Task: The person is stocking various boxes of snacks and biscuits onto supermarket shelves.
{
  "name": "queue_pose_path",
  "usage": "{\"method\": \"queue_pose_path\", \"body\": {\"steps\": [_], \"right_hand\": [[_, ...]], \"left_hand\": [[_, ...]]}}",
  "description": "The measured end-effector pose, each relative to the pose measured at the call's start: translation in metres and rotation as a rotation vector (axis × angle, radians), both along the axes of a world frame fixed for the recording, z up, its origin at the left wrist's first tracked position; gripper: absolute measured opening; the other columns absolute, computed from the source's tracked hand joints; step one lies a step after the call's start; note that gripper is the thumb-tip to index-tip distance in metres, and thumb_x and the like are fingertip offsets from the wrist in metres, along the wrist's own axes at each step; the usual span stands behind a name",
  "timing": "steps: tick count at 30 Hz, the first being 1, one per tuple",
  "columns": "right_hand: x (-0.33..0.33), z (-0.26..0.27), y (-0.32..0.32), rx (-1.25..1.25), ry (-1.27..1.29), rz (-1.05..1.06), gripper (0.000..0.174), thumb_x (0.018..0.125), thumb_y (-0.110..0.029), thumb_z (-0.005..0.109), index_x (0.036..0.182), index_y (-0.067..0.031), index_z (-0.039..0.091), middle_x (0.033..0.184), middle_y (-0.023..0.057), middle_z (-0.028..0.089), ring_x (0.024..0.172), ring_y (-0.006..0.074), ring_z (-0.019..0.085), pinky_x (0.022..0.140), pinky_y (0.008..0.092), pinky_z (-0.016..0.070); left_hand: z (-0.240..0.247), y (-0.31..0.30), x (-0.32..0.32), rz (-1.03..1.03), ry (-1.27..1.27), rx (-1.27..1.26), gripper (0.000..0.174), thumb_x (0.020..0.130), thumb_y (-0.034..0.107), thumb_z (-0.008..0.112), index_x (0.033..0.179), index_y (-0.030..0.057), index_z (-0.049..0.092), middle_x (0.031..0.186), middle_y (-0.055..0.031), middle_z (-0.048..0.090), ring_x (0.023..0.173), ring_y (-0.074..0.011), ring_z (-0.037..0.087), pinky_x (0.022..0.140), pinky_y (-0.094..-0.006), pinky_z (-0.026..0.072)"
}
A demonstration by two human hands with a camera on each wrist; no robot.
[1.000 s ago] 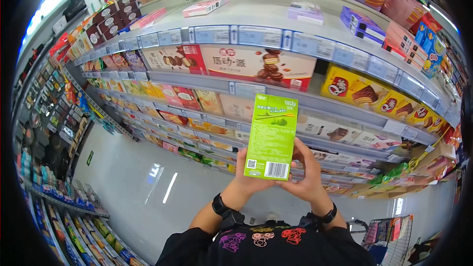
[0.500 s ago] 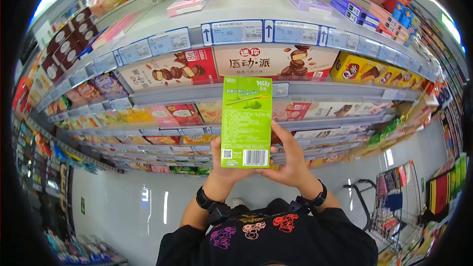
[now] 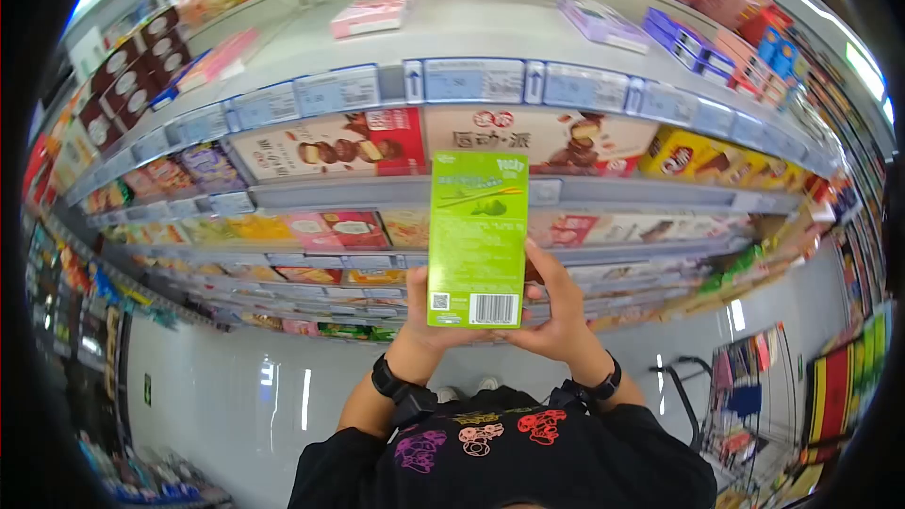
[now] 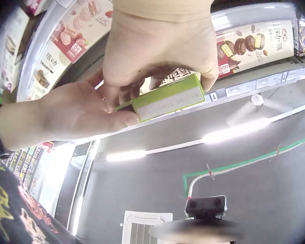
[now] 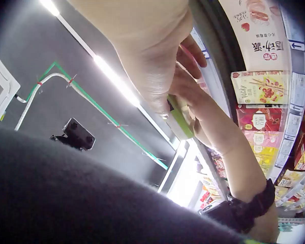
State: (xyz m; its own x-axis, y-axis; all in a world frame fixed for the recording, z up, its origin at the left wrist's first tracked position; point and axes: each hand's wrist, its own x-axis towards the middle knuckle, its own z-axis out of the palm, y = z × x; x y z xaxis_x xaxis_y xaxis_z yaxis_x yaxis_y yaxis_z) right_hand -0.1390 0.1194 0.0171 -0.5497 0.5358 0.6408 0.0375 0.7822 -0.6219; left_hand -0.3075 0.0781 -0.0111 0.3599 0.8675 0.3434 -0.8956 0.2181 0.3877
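A green Pocky box (image 3: 478,236) stands upright in front of me, its printed back with a barcode turned toward my head. My left hand (image 3: 426,319) grips its lower left edge, the thumb along the side. At the lower right, my right hand (image 3: 558,313) holds it between thumb and fingers. In the left wrist view the pale, stamped end of the box (image 4: 169,101) shows between the hands. The right wrist view catches a green edge of the box (image 5: 181,122) behind the right thumb.
Shelves of boxed snacks face me, with a row of price labels (image 3: 473,82) along the top board. Several thin boxes lie up there, including a pink box (image 3: 373,12). A wire shopping cart (image 3: 754,386) stands at my right on the shiny floor (image 3: 236,415).
The head view has swung, so box and hands appear further left than a second ago and the cart is more visible. Both hands keep the same hold on the Pocky box.
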Motion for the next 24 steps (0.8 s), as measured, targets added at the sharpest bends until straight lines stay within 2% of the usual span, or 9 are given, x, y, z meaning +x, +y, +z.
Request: {"method": "queue_pose_path", "body": {"steps": [4, 7, 8, 16, 24], "right_hand": [[-0.004, -0.009, 0.016, 0.045, 0.049, 0.068, 0.090, 0.056, -0.018, 0.080, 0.131, -0.0010, 0.034, 0.114, 0.0176, 0.052, 0.096, 0.0289, 0.056, 0.083, 0.0376, 0.0441], [-0.009, -0.021, 0.023, -0.054, 0.089, 0.124, 0.091, 0.055, -0.018, 0.081, 0.131, -0.0009, 0.034, 0.112, 0.0177, 0.053, 0.094, 0.0286, 0.057, 0.081, 0.0368, 0.0451], [-0.013, -0.027, 0.027, -0.016, 0.091, 0.149, 0.091, 0.055, -0.018, 0.081, 0.131, -0.0017, 0.033, 0.111, 0.0177, 0.053, 0.094, 0.0281, 0.057, 0.079, 0.0365, 0.0458], [-0.029, -0.026, 0.018, -0.006, 0.043, 0.132, 0.091, 0.055, -0.018, 0.080, 0.132, -0.0024, 0.033, 0.109, 0.0169, 0.054, 0.093, 0.0285, 0.057, 0.079, 0.0364, 0.0459], [-0.091, -0.016, -0.024, 0.035, 0.043, 0.074, 0.090, 0.058, -0.018, 0.079, 0.132, -0.0012, 0.032, 0.110, 0.0165, 0.052, 0.095, 0.0289, 0.056, 0.081, 0.0366, 0.0451]], "left_hand": [[0.004, 0.002, 0.004, 0.059, 0.006, -0.035, 0.099, 0.066, 0.066, 0.057, 0.139, 0.0094, 0.021, 0.135, -0.0216, 0.033, 0.116, -0.0449, 0.041, 0.091, -0.0588, 0.0379], [0.003, 0.002, 0.004, 0.105, 0.032, -0.039, 0.099, 0.066, 0.066, 0.058, 0.139, 0.0102, 0.021, 0.135, -0.0204, 0.033, 0.117, -0.0451, 0.040, 0.091, -0.0586, 0.0372], [0.001, 0.001, 0.001, 0.149, 0.057, -0.050, 0.099, 0.066, 0.066, 0.058, 0.139, 0.0105, 0.021, 0.135, -0.0201, 0.033, 0.117, -0.0453, 0.040, 0.092, -0.0586, 0.0370], [-0.002, -0.010, -0.012, 0.184, 0.072, -0.052, 0.103, 0.065, 0.071, 0.055, 0.140, 0.0101, 0.019, 0.137, -0.0213, 0.030, 0.119, -0.0468, 0.036, 0.093, -0.0580, 0.0363], [-0.004, -0.037, -0.083, 0.070, 0.029, -0.044, 0.102, 0.066, 0.070, 0.056, 0.139, 0.0099, 0.019, 0.137, -0.0215, 0.029, 0.120, -0.0462, 0.036, 0.092, -0.0578, 0.0369]]}}
